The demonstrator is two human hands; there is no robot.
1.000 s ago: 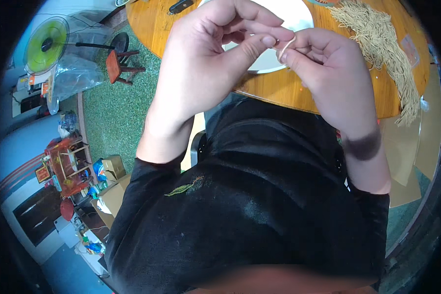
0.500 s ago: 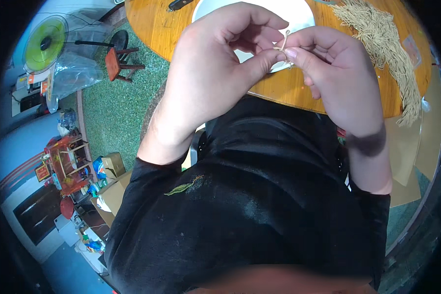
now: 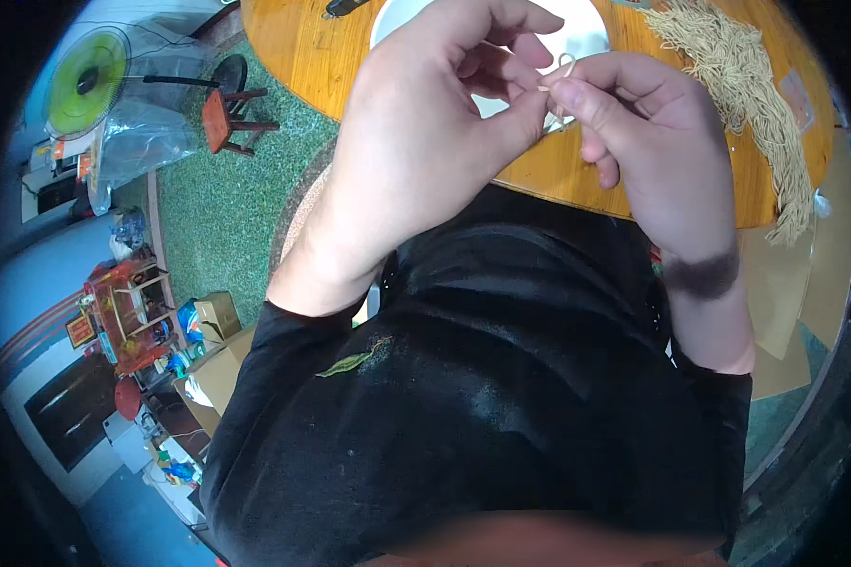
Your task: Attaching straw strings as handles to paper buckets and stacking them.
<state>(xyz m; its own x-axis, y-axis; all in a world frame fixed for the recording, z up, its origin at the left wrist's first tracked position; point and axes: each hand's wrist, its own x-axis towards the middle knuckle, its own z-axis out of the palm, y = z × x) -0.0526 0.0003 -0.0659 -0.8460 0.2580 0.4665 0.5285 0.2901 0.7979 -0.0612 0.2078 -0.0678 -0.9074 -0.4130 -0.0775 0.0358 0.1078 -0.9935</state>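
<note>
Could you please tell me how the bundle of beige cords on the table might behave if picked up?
The bundle of beige cords would probably sag, as its tail trails past the edge of the table. Its many thin, loosely heaped strands may tangle.

The fan (image 3: 88,81), wooden stool (image 3: 217,121) and round table (image 3: 288,47) suggest a home.

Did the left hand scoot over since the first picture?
Yes, a little to the right: the left hand is now farther from the reddish-brown stool than before.
</note>
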